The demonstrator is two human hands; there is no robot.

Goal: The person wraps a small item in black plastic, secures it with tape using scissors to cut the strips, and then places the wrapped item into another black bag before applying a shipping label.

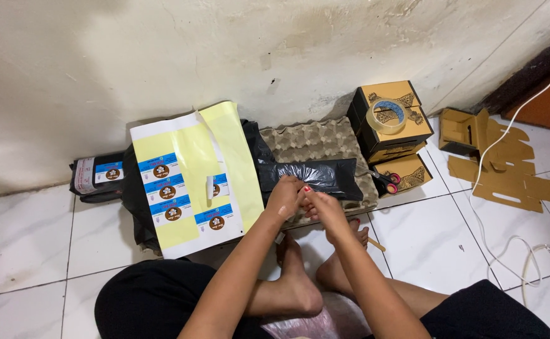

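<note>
My left hand point(285, 196) and my right hand point(321, 205) meet at the near end of a black plastic package point(319, 176) that lies on a grey egg tray point(315, 141). Both hands pinch at the package's edge; what is between the fingertips is too small to see. Left of them lies a yellow sticker sheet point(190, 176) with several blue and brown labels, some peeled away. My bare feet rest on the white tiles just below the hands.
A stack of brown cardboard boxes point(391, 129) holds a tape roll point(388, 116), with red-handled scissors point(385, 180) on the lowest box. Flat cardboard pieces point(507, 166) and a white cable point(495, 207) lie at right. Another labelled black package point(99, 176) sits far left.
</note>
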